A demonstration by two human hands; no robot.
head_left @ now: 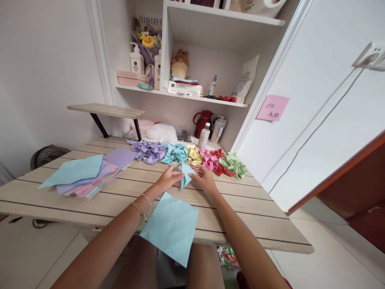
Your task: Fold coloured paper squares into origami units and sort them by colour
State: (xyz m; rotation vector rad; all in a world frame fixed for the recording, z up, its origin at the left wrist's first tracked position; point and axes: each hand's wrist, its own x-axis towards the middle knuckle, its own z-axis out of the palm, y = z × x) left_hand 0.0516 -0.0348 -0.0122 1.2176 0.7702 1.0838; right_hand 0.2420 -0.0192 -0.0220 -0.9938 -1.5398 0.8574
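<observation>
Both my hands meet over the middle of the wooden table (246, 212), pinching a small folded light-blue paper piece (187, 173). My left hand (168, 179) grips its left side and my right hand (204, 176) grips its right side, fingers closed on it. A flat light-blue paper sheet (172, 228) with crease lines lies near me, hanging over the table's front edge. Just beyond my hands lies a row of folded paper pieces: purple (148, 151), blue (176, 152), yellow (194, 154), pink (209, 158), red (221, 168) and green (234, 163).
A stack of coloured paper sheets (87, 174) lies on the table's left. Behind stand a red jug (202, 122), a small bottle (204, 135) and a plastic bag (162, 132). Shelves (180, 94) hold bottles and boxes. A pink note (272, 107) sticks on the white wall at the right.
</observation>
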